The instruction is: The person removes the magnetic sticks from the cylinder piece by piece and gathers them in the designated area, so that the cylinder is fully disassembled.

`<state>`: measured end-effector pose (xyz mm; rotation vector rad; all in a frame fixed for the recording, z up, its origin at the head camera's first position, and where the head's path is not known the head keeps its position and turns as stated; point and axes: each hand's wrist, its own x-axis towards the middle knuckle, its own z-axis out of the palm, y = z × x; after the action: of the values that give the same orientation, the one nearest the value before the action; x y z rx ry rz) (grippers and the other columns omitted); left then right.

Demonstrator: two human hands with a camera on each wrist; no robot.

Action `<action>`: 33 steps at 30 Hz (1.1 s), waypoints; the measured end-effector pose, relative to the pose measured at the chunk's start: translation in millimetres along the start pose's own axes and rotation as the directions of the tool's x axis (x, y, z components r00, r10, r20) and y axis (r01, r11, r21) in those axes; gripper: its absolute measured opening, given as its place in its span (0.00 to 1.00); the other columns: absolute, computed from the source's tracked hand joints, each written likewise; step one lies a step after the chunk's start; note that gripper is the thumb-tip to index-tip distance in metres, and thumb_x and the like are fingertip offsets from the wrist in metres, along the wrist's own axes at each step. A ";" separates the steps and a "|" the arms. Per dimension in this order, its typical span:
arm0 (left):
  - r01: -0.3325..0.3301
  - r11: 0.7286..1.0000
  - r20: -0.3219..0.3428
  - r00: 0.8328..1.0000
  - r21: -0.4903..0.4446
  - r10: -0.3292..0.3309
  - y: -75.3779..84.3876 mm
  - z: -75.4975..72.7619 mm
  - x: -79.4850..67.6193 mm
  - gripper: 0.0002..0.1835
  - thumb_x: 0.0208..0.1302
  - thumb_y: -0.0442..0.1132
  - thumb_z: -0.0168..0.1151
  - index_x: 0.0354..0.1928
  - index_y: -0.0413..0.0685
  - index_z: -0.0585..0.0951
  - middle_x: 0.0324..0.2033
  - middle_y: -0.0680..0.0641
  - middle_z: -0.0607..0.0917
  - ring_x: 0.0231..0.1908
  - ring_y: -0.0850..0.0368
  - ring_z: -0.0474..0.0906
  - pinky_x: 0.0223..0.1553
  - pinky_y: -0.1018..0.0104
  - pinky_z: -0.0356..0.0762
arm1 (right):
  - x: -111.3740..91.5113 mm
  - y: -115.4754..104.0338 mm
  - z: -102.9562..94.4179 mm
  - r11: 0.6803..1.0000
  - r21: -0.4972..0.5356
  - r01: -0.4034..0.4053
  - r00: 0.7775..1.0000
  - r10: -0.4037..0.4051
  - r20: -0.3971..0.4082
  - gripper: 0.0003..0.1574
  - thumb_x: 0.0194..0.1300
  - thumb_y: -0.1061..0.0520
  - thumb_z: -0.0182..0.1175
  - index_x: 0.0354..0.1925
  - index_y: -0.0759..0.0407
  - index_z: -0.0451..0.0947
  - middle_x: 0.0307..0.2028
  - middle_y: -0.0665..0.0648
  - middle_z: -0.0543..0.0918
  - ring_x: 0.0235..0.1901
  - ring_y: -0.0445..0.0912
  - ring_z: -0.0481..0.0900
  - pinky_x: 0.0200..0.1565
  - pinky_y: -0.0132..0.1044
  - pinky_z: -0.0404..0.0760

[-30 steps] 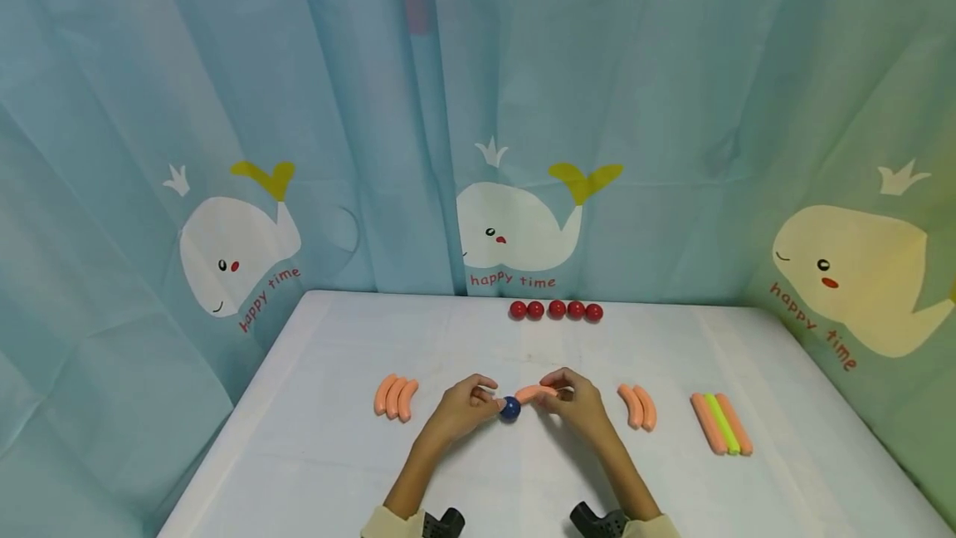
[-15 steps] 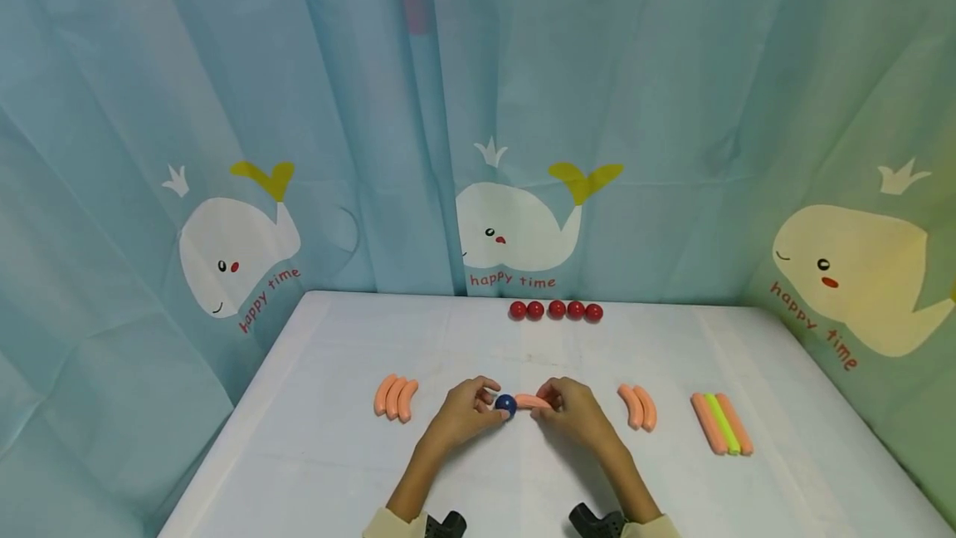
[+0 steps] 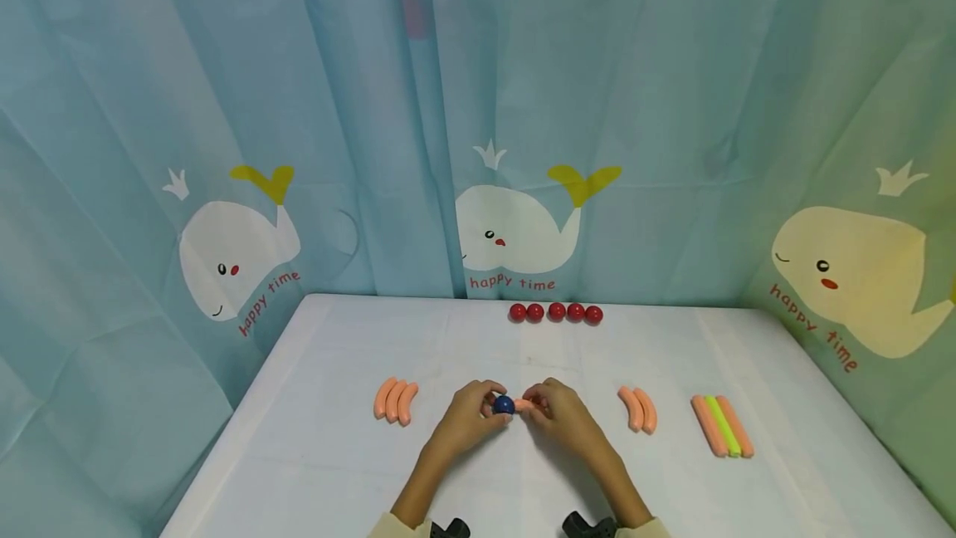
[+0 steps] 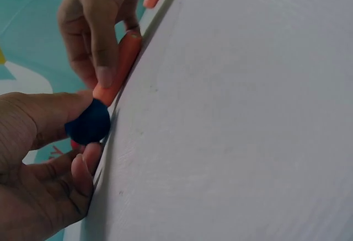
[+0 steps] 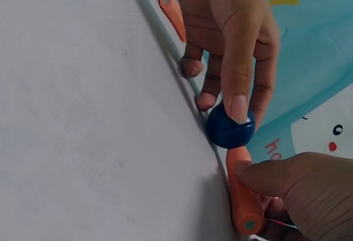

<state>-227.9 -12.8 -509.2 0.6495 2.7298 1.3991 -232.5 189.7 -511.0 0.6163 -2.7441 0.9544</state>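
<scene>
Just left of the table's middle, my left hand (image 3: 466, 420) pinches a dark blue ball (image 3: 504, 405) between thumb and fingers. My right hand (image 3: 560, 415) grips a curved orange rod (image 5: 242, 197), which it mostly covers in the head view. In the right wrist view the thumb lies along the rod and a small greenish spot shows on its near end. The rod's other end meets the blue ball (image 4: 89, 122). Both things are held close over the white table.
Several red balls (image 3: 556, 312) line the table's (image 3: 336, 480) back edge. Three curved orange rods (image 3: 396, 401) lie at left and two curved rods (image 3: 637, 410) at right. Farther right, a green straight rod (image 3: 722, 426) lies between two orange ones. A whale-printed curtain (image 3: 388, 106) hangs behind.
The rod's end has come up against the blue ball. My left hand has shifted the ball slightly left, and my right hand has moved left, now covering more of the rod.
</scene>
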 end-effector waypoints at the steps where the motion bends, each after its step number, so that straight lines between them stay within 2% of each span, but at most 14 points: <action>1: -0.006 1.000 -0.008 1.000 0.010 0.006 0.2 0.9 0.2 0.19 0.56 0.36 0.71 0.49 0.40 0.81 0.35 0.45 0.80 0.31 0.60 0.74 0.31 0.75 0.70 | -0.2 -0.7 0.0 1.000 0.001 0.005 1.000 -0.005 0.000 0.06 0.58 0.61 0.69 0.36 0.59 0.84 0.27 0.47 0.76 0.26 0.34 0.67 0.29 0.29 0.70; 11: -0.002 0.997 -0.054 0.998 0.077 0.007 -1.8 8.0 -0.7 0.17 0.56 0.38 0.72 0.48 0.42 0.82 0.32 0.49 0.78 0.27 0.68 0.68 0.29 0.76 0.69 | -1.9 -4.4 0.5 1.000 -0.005 0.009 1.000 -0.009 0.004 0.04 0.58 0.60 0.68 0.34 0.57 0.83 0.25 0.46 0.74 0.25 0.34 0.66 0.27 0.28 0.68; 19: -0.008 0.996 -0.088 0.996 0.091 0.016 -1.3 10.3 -0.5 0.17 0.54 0.38 0.73 0.45 0.42 0.83 0.30 0.49 0.79 0.26 0.68 0.69 0.28 0.76 0.69 | -3.2 -5.7 1.3 0.999 -0.041 0.023 1.000 -0.024 -0.007 0.04 0.60 0.58 0.69 0.35 0.55 0.83 0.26 0.46 0.73 0.25 0.34 0.66 0.27 0.29 0.69; 24: -0.012 0.996 -0.087 0.996 0.093 0.020 -0.7 10.0 1.2 0.16 0.52 0.37 0.74 0.44 0.42 0.83 0.28 0.50 0.79 0.26 0.68 0.70 0.28 0.77 0.69 | -4.0 -7.6 0.8 0.998 -0.061 0.010 1.000 -0.010 0.000 0.04 0.59 0.59 0.69 0.34 0.55 0.82 0.27 0.46 0.74 0.26 0.34 0.67 0.29 0.30 0.70; 33: -0.056 0.995 -0.079 0.995 0.088 0.063 -0.4 7.0 2.0 0.14 0.50 0.35 0.72 0.41 0.42 0.84 0.25 0.49 0.81 0.23 0.70 0.68 0.25 0.77 0.70 | -3.1 -9.2 -1.7 0.998 -0.040 0.045 0.999 -0.045 0.021 0.04 0.59 0.62 0.67 0.34 0.57 0.81 0.29 0.47 0.76 0.28 0.34 0.70 0.31 0.31 0.73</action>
<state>-228.6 -6.8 -513.4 0.6981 2.8717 1.3557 -225.7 185.2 -505.5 0.6810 -2.7470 0.8853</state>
